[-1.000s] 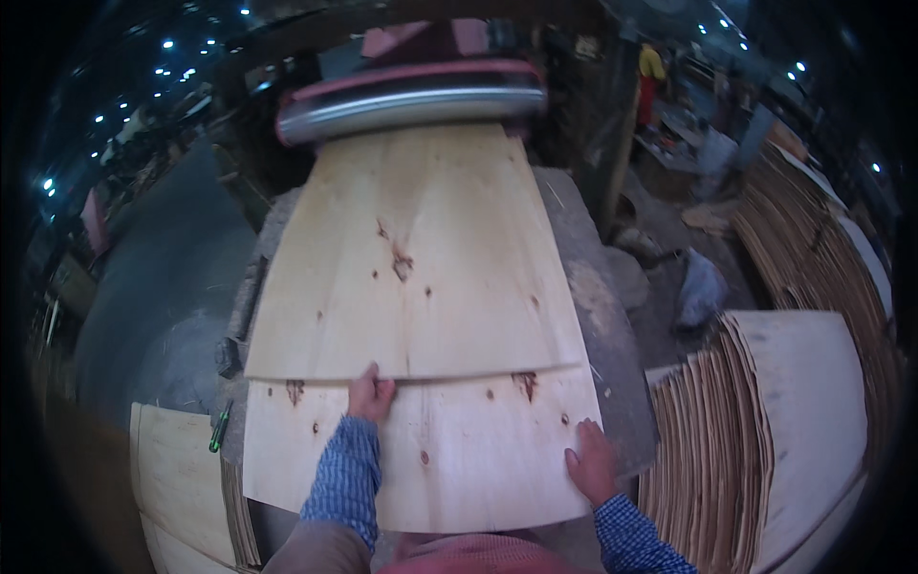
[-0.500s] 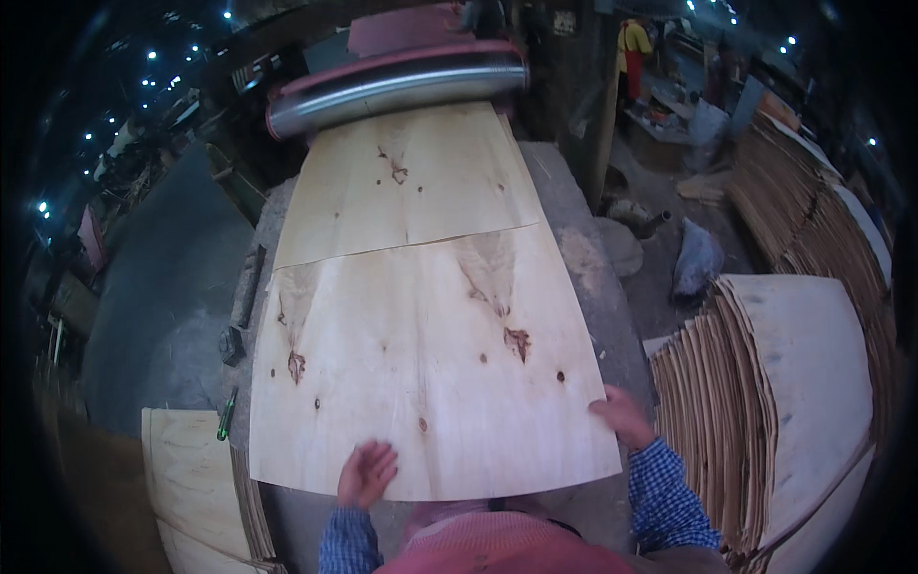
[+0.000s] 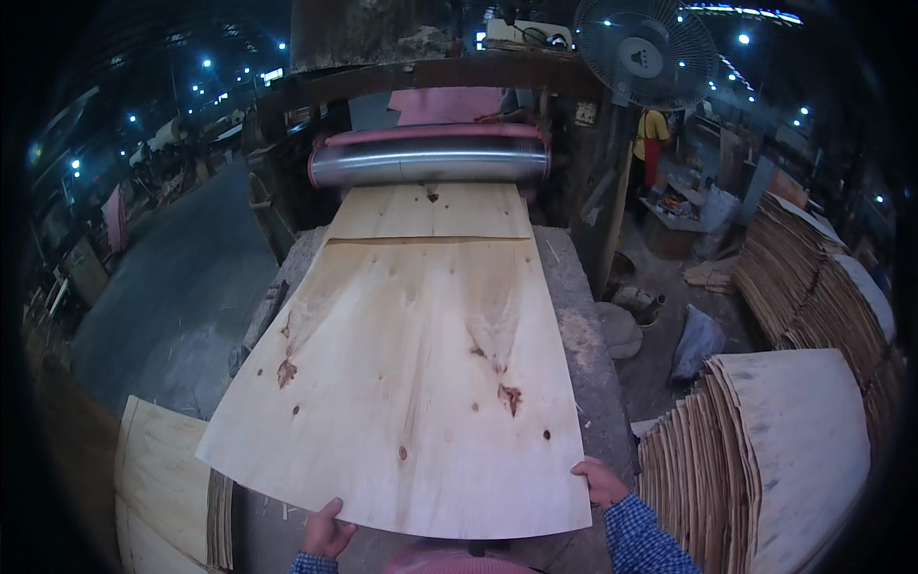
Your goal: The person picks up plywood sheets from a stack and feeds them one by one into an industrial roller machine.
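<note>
A large pale wood veneer sheet (image 3: 411, 383) with brown knots lies in front of me, its near edge lifted. My left hand (image 3: 328, 529) is closed on that near edge, thumb on top and fingers hidden beneath. At the near right corner, my right hand (image 3: 602, 481) pinches the side edge. Ahead of this sheet is another veneer sheet (image 3: 430, 212), which runs in under a shiny metal roller (image 3: 430, 163). The far edge of the held sheet lies at or over the near edge of the other one.
A stone-like bench (image 3: 574, 316) carries the sheets. Stacks of veneer stand at the right (image 3: 794, 430) and lower left (image 3: 163, 478). A caged fan (image 3: 645, 53) hangs at upper right. Beyond it stands a person in yellow and red (image 3: 650, 143).
Both hands have closed on the near sheet, and its near edge has risen and swung left. The far sheet has moved further under the roller. My view has tilted upward.
</note>
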The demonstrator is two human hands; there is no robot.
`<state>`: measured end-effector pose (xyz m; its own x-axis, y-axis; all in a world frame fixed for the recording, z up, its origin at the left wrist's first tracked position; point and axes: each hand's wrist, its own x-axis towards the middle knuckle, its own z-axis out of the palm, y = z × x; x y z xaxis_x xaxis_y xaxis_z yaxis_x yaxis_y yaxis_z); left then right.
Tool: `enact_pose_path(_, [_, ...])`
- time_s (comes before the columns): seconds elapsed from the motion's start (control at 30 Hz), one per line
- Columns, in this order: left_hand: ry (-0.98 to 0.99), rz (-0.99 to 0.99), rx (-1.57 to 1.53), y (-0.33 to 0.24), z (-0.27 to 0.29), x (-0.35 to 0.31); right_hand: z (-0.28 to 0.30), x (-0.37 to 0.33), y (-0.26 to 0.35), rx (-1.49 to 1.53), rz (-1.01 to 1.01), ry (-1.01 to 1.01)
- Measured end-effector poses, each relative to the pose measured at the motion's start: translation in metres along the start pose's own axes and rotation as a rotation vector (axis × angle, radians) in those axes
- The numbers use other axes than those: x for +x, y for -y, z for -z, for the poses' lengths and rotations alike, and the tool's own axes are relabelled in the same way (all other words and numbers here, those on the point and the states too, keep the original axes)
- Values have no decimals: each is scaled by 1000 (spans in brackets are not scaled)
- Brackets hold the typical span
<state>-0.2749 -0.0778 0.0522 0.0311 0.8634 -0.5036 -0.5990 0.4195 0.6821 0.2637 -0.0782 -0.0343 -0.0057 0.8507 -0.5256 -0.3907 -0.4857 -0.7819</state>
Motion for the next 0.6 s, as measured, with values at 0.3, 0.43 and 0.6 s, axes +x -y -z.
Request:
enact_pose_path(0.3, [-215, 131, -63, 22, 23, -4, -26, -5, 23, 99, -221, -188])
enact_pose_path(0.43, [-224, 151, -166, 32, 26, -13, -11, 5, 9, 181, -302, -165])
enact_pose_path(0.6, [-207, 196, -239, 32, 20, -38, -37, -48, 54, -259, 18, -290])
